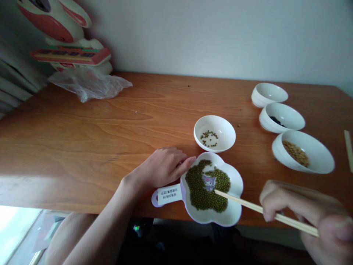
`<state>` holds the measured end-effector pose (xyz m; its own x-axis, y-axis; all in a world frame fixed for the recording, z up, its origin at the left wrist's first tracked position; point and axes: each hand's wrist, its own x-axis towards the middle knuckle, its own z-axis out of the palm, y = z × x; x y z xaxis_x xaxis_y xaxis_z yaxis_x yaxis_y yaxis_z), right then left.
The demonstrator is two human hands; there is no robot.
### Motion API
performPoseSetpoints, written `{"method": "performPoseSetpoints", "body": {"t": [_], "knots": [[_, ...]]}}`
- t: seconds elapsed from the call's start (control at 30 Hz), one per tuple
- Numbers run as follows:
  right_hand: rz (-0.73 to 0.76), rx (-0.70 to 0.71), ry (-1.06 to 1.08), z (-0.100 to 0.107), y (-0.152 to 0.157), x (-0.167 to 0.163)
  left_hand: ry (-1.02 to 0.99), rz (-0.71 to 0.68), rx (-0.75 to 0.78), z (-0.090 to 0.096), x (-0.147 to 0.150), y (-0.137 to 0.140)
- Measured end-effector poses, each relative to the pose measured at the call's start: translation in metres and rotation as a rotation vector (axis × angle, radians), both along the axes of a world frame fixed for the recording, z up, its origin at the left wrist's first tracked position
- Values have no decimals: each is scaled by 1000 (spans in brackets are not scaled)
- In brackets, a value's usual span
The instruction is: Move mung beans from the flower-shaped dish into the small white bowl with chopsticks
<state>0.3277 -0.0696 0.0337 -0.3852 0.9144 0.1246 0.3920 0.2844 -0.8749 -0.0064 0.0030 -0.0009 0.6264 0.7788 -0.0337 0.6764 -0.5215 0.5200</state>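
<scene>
Right hand (303, 204) pinching chopsticks (242, 202), tips down by the green beans (197, 189)!
Left hand (167, 165) half-curled, thumb at the dish's (234, 180) rim; whether it grips, I can't tell. Beans fill much of that dish, at the counter's (82, 147) front edge; one hard press could tip it. Right thumb's blurred, wrist hidden.

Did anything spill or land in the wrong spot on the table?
Maybe two strays. A dark speck lies alone on the table near the wall, and a brown bit sits just right of the bowl with scattered green beans. They look odd outside any bowl, but are too small to identify.
</scene>
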Motion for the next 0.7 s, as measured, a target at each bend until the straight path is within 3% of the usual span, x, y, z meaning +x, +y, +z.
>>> {"method": "performPoseSetpoints", "body": {"t": [0.17,0.43,0.57,0.7], "knots": [[69,-126,35,2,0,-8,-14,16,-9,1,1,0],[10,-53,39,3,5,-11,-17,32,-23,1,1,0],[-49,66,16,-6,7,-13,-5,58,-27,1,1,-1],[-26,56,-4,-11,8,-14,4,52,-30,1,1,-1]]}}
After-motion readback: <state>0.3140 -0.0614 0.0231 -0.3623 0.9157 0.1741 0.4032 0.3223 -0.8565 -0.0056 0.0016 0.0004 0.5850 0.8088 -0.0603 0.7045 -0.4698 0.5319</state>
